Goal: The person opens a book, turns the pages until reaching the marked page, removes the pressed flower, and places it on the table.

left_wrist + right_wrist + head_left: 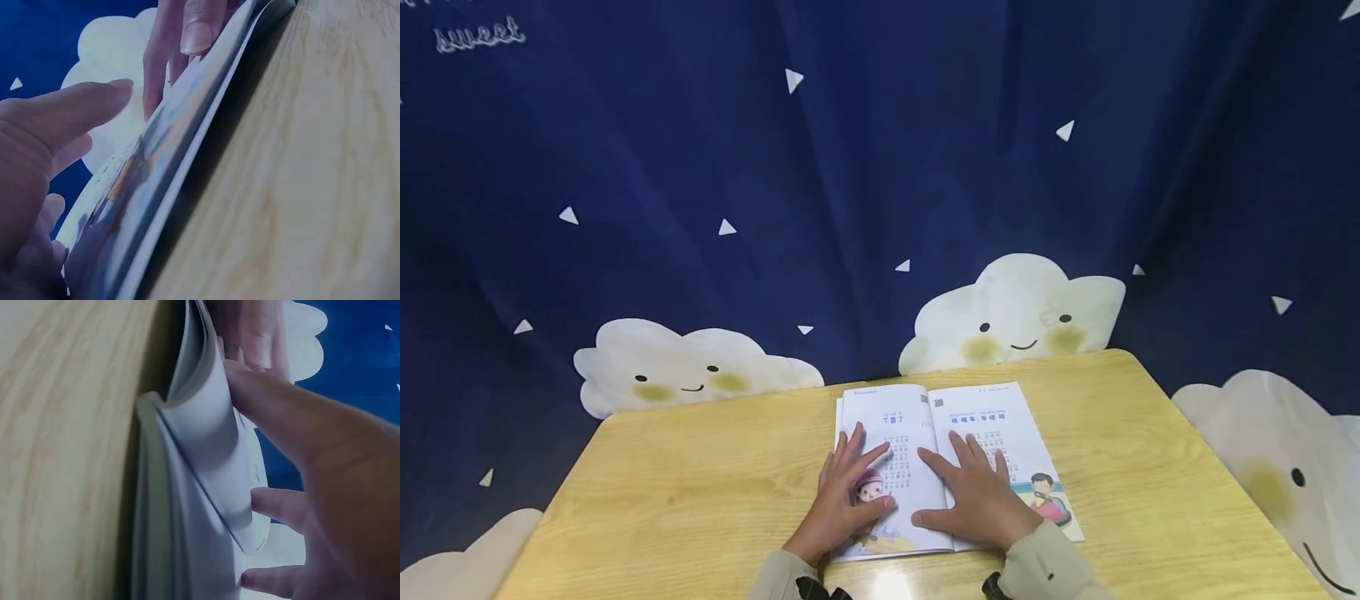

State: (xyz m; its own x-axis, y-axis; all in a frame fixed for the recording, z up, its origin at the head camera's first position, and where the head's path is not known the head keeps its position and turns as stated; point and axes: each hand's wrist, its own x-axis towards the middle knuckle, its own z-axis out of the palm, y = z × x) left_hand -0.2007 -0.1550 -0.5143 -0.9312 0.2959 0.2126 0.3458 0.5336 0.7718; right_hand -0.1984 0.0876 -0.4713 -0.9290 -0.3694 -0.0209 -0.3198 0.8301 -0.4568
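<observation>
An open book (pixel 917 533) with printed text and coloured pictures lies on the wooden table. My left hand (pixel 842 492) rests on its left page, fingers spread, beside a picture of a child in a purple hat. My right hand (pixel 981 496) lies across the right page, with its thumb and index finger reaching over the fold. In the left wrist view, the left thumb (pixel 94 109) is held out above the page. From the right wrist view, the fingertips of the right hand (pixel 337 506) touch the paper, and the book's pages (pixel 200 425) curve up near the spine.
The wooden table (pixel 700 500) extends to both sides of the book. Behind it hangs a dark blue curtain (pixel 865 183) with white triangles and smiling clouds. Its lower part meets the table's back edge.
</observation>
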